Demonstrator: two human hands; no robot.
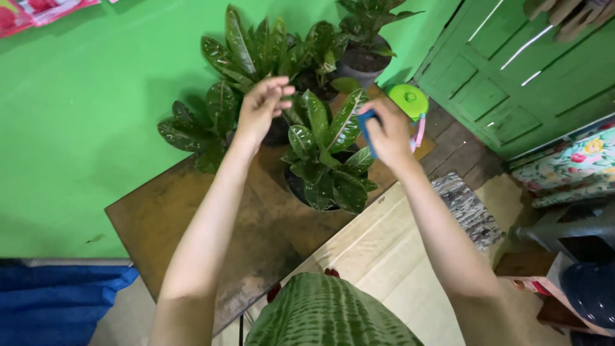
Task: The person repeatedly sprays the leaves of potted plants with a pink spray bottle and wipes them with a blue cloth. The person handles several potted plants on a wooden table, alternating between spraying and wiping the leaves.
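Observation:
My left hand is raised over the potted plants, its fingertips pinched lightly together near a leaf tip; whether it grips a leaf I cannot tell. My right hand is closed on a small blue object, held just right of the nearest spotted-leaf plant. That plant stands in a dark pot on a worn wooden table. Behind it stand a taller spotted plant and a plant in a grey pot.
A lime-green lidded bottle with a pink strap stands at the table's far right corner. A green wall backs the table, a green door is at the right. A woven mat lies on the floor, blue fabric at lower left.

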